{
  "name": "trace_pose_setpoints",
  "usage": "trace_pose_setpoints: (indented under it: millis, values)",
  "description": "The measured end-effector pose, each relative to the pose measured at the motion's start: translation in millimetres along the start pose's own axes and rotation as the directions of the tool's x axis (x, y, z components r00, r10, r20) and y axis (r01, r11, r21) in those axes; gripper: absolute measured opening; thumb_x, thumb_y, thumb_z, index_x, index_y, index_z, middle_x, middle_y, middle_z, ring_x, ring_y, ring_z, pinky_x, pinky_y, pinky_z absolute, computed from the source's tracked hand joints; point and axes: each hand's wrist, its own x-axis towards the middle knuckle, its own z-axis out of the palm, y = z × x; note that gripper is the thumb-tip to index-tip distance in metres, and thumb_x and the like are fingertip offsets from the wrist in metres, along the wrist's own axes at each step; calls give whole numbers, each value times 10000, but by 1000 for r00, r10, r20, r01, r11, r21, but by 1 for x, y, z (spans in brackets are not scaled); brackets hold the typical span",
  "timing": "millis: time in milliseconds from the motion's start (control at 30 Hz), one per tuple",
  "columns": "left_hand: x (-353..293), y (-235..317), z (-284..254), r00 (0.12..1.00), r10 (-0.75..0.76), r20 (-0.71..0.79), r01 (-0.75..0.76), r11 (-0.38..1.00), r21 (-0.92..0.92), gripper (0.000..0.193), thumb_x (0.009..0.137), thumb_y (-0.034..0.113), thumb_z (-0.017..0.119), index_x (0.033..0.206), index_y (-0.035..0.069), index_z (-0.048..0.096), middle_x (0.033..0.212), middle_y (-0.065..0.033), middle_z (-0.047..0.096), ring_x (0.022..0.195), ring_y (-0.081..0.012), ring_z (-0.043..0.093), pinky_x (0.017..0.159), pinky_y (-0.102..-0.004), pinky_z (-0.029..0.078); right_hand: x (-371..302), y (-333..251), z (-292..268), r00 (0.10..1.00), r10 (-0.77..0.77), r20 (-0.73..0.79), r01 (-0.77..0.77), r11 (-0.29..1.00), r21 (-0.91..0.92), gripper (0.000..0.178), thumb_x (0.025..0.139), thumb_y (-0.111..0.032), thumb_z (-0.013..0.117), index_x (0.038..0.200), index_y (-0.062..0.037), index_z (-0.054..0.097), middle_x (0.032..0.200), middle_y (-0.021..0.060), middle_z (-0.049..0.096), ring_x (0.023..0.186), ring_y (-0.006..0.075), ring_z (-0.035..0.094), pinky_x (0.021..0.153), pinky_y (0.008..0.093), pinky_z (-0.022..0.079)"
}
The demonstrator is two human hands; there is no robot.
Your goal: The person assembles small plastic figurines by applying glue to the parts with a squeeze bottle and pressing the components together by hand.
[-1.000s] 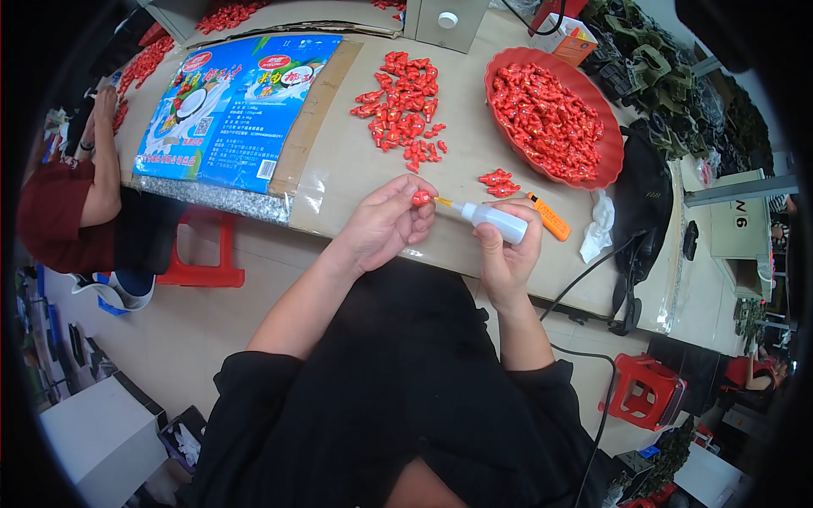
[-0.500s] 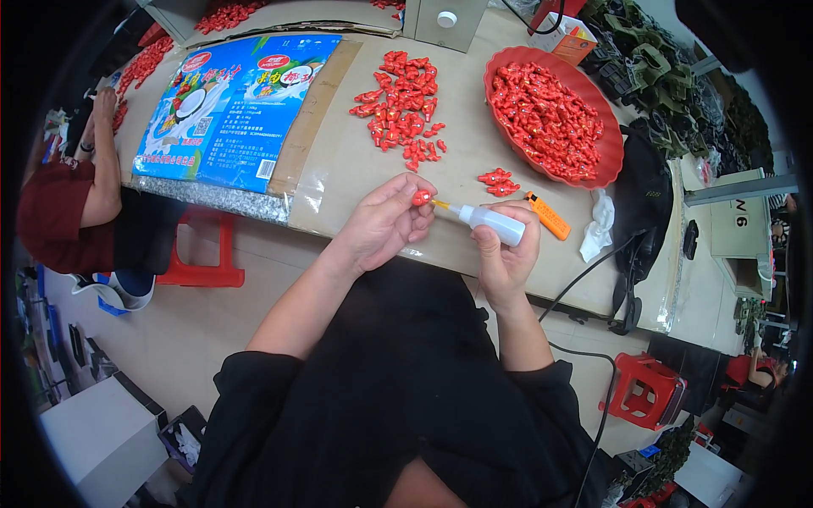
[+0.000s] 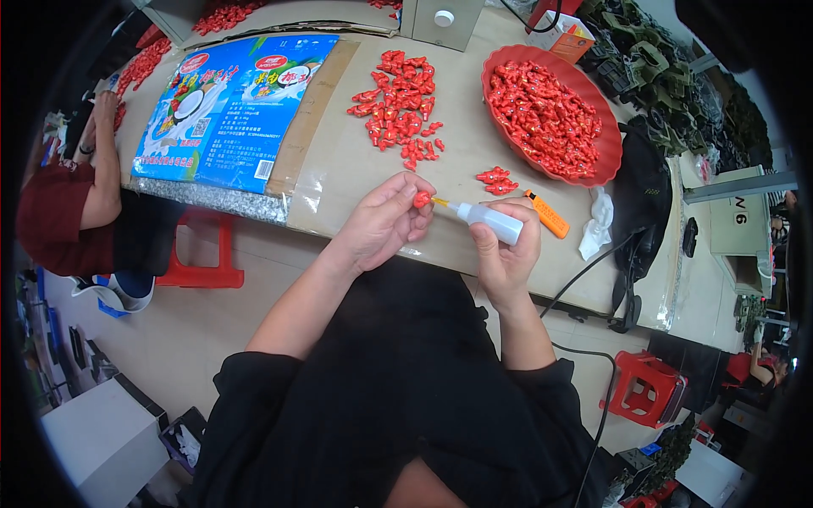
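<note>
Between the thumb and fingers of my left hand [image 3: 383, 222] is a small glossy red figurine [image 3: 421, 199]. My right hand [image 3: 511, 254] wraps around a white squeeze bottle [image 3: 495, 223] with a thin yellow tip [image 3: 439, 201]. The bottle lies tilted, its tip at the figurine; whether they touch I cannot tell. Ahead of my hands, a loose group of red figurines [image 3: 398, 106] is spread on the table. A few more figurines [image 3: 496, 180] lie beyond my right hand, beside an orange utility knife [image 3: 547, 214].
A red scalloped bowl [image 3: 616, 161] heaped with figurines stands at the right, with a crumpled tissue [image 3: 599, 224] and a black bag [image 3: 644, 186] near it. Blue printed cardboard [image 3: 229, 118] covers the table's left. A co-worker [image 3: 76, 203] sits far left by a red stool [image 3: 203, 254].
Almost nothing differs. Both hands keep their hold, and the bottle's tip stays at the figurine. The view has shifted very slightly.
</note>
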Motion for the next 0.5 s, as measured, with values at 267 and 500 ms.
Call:
trace_pose_setpoints:
  millis: [267, 500]
  values:
    - [0, 0, 1, 1000, 2, 0, -2, 1000, 15, 164, 916, 187, 365, 955, 63, 465, 769, -18, 459, 674, -98, 429, 570, -212, 351, 1, -4, -2, 996, -82, 28, 84, 992, -91, 270, 755, -97, 631, 919, 5, 442, 826, 107, 503, 675, 157, 491, 604, 253, 411]
    - [0, 0, -2, 1000, 31, 3, -31, 1000, 3, 134, 892, 161, 422, 964, 56, 464, 799, -32, 490, 687, -100, 446, 579, -222, 363, 2, -1, -19, 868, 478, -133, -300, 720, 626, 355, 747, -25, 621, 1027, -4, 405, 926, 97, 509, 763, 161, 541, 680, 266, 449]
